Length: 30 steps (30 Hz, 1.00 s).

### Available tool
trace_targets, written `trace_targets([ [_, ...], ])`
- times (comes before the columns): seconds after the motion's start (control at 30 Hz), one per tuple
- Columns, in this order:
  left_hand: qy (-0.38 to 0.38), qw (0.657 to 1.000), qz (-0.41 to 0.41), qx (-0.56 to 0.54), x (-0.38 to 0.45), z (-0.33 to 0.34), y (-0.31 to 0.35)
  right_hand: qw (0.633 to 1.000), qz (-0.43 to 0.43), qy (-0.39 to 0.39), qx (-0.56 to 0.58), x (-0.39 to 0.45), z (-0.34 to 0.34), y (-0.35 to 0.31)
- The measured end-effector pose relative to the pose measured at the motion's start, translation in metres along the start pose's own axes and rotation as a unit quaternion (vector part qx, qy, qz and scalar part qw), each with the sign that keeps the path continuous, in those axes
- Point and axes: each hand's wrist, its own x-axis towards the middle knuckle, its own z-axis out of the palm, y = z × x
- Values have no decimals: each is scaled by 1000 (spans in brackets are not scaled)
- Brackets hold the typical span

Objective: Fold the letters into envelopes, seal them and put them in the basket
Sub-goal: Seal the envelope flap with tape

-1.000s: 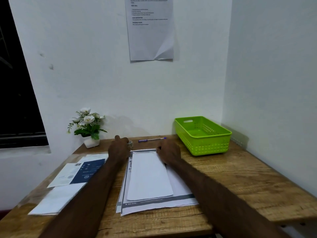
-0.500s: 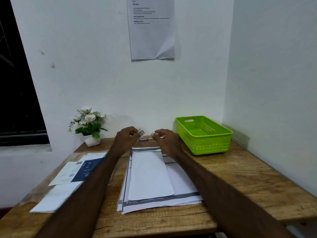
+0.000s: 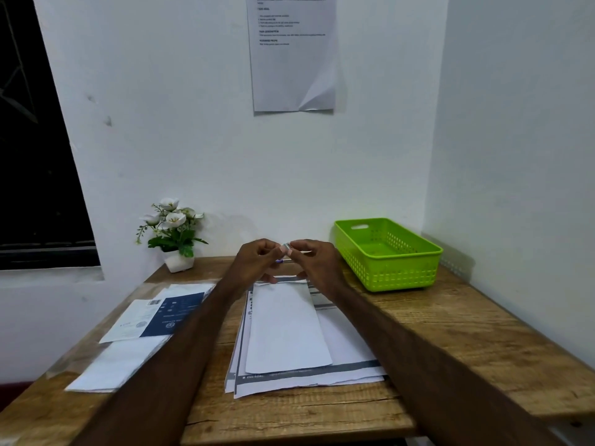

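Note:
A white envelope [image 3: 285, 329] lies lengthwise on a stack of printed letters [image 3: 347, 352] in the middle of the wooden table [image 3: 450, 333]. Above its far end, my left hand [image 3: 257, 262] and my right hand [image 3: 317, 262] meet in the air. Both pinch a small roll of clear tape [image 3: 286, 246] between their fingertips. The green plastic basket [image 3: 386, 252] stands at the back right with nothing in it. More sheets, one with a dark blue panel [image 3: 154, 313], lie to the left.
A small white pot of artificial flowers [image 3: 175, 233] stands at the back left by the wall. A pen [image 3: 279, 261] lies behind my hands, mostly hidden. A printed sheet [image 3: 293, 53] hangs on the wall. Walls close the back and right sides.
My left hand has lifted the tape roll off the table. My right hand has left the envelope's far end and risen to meet it, so both now hold the roll.

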Motion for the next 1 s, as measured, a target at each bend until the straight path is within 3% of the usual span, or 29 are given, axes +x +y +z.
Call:
trace_targets([
  [0.43,15,999,15,-41,-5,5,7,999,11,40,20,2,3,2],
  [0.7,17,999,10,-32,-6,7,9,996,-19,77,-43,4,6,4],
  [1.0,2,1000,13,-24,-4,7,4,994,15,102,-47,5,6,1],
])
